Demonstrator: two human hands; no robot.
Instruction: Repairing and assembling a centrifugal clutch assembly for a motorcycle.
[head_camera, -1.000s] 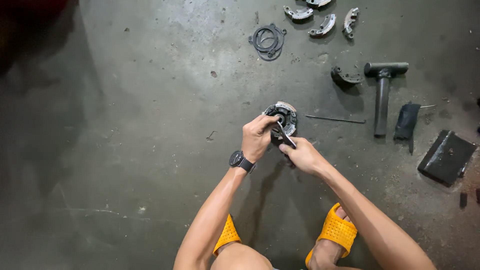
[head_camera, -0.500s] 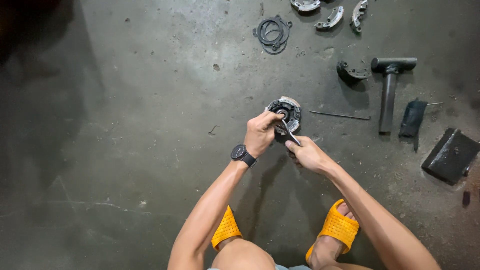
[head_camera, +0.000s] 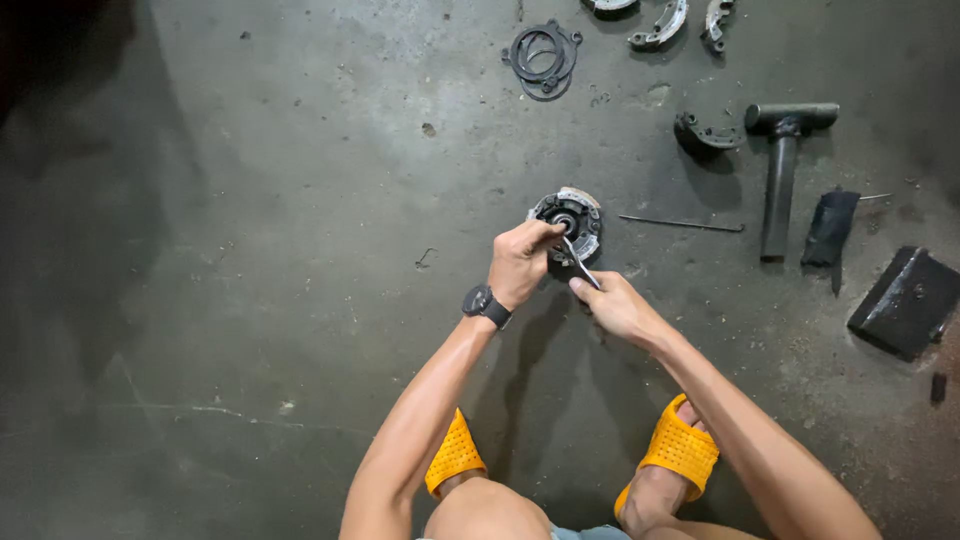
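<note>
Concrete floor (head_camera: 250, 250), stained, seen from above. Left hand (head_camera: 520, 265), black watch (head_camera: 482, 303) on the wrist, curled closed on the near edge of a round metal clutch assembly (head_camera: 570, 215) lying flat on the floor. Right hand (head_camera: 615, 305) just beside it, fingers pinched on a thin metal tool (head_camera: 577, 262) whose tip reaches the hub. Further right: thin rod (head_camera: 680, 223), black hammer (head_camera: 780, 170), dark flat block (head_camera: 905, 300). Yellow sandals (head_camera: 680, 450) below.
</note>
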